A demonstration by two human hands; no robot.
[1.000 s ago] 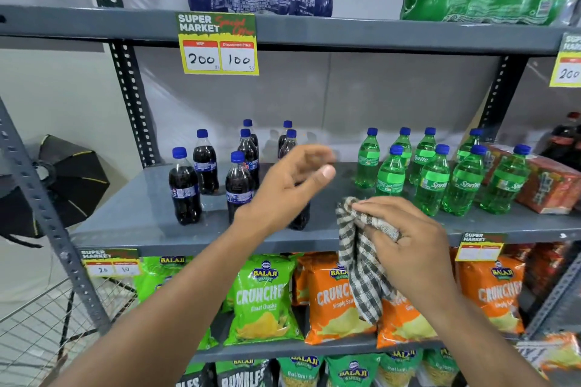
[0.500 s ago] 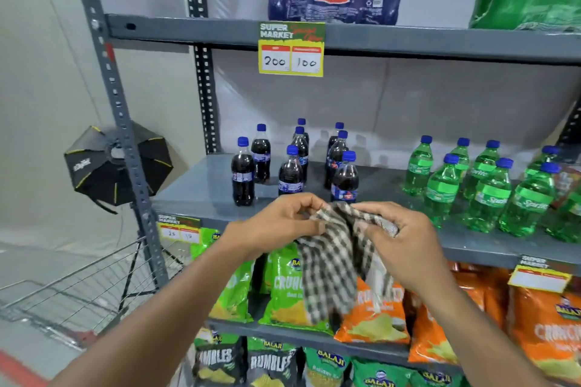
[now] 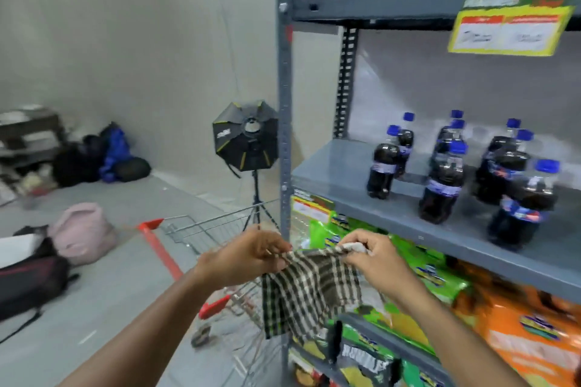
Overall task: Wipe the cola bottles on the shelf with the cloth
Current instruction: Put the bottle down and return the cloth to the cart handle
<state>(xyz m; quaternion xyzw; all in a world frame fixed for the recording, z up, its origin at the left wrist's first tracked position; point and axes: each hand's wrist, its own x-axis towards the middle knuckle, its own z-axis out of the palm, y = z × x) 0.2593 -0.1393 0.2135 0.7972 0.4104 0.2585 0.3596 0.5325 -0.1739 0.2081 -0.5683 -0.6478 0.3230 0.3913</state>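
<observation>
Your view has swung left since half a second ago, so the cola bottles (image 3: 446,179) now sit at the right on the middle shelf (image 3: 339,179), and the cloth (image 3: 309,289) is spread wider between your hands, well below and left of them. Your left hand (image 3: 248,256) and right hand (image 3: 367,256) are raised level, palms down, fingers pinched closed on the cloth's top edge. The bottles stand close together, some near the shelf's front; a broad swipe with loose, hanging cloth could likely topple one off into the cart (image 3: 217,229).
</observation>
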